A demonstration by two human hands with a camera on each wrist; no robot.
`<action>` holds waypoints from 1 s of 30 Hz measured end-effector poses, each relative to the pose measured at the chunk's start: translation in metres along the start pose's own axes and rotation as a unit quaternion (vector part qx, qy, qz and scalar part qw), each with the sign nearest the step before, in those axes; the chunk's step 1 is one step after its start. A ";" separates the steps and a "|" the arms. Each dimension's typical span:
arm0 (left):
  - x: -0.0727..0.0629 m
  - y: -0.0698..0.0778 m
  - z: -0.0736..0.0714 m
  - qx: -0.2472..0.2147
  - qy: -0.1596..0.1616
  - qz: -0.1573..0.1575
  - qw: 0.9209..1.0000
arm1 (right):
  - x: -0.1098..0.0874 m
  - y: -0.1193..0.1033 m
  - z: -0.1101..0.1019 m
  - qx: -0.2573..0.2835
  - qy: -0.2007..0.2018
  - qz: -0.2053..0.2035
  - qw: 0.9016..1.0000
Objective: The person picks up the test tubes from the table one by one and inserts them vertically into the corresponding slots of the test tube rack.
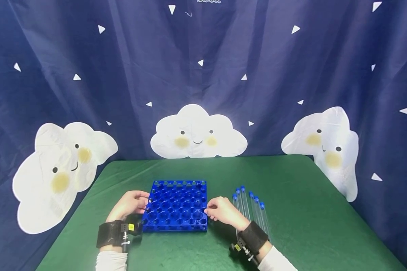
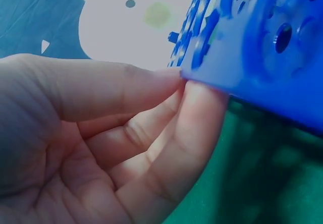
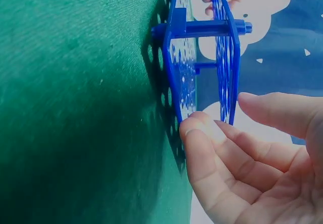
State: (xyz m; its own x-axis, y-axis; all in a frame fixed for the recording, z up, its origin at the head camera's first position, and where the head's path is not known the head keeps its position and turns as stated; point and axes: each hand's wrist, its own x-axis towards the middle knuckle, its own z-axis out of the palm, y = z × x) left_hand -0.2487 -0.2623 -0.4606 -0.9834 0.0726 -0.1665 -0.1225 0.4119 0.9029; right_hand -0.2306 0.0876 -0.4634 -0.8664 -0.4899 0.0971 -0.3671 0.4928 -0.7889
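Note:
A blue two-tier test tube rack [image 1: 175, 228] with rows of round holes stands on the green table. My left hand [image 1: 131, 204] is at its left side; in the left wrist view the thumb and a finger pinch the edge of a blue plate [image 2: 212, 75]. At the right side, my right hand [image 1: 222, 211] holds the rack. The right wrist view has the thumb at the upper plate [image 3: 235, 82] and curled fingertips at the lower plate [image 3: 174, 67], with a blue post [image 3: 207, 28] joining the two. No tubes show in the rack's holes.
Several clear test tubes with blue caps [image 1: 256, 198] lie side by side to the right, partly behind my right wrist. The green-covered table [image 1: 176, 254] ends at a dark blue curtain [image 1: 132, 94] printed with white clouds.

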 end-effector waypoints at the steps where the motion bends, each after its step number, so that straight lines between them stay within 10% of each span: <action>1: 0.000 0.001 0.001 -0.001 0.001 -0.001 1.000 | 0.000 0.000 -0.001 -0.001 0.001 -0.001 1.000; 30: -0.001 0.024 0.043 -0.027 -0.066 0.028 0.997 | -0.037 0.007 -0.034 -0.060 -0.010 0.040 0.997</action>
State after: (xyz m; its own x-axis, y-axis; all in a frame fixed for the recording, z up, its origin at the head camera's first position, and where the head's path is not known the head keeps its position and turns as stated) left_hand -0.2449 -0.2140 -0.4559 -0.9630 0.2144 -0.1635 -0.0793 0.3541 0.9318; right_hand -0.2131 0.1337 -0.4513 -0.8878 -0.4596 0.0236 -0.3365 0.6133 -0.7146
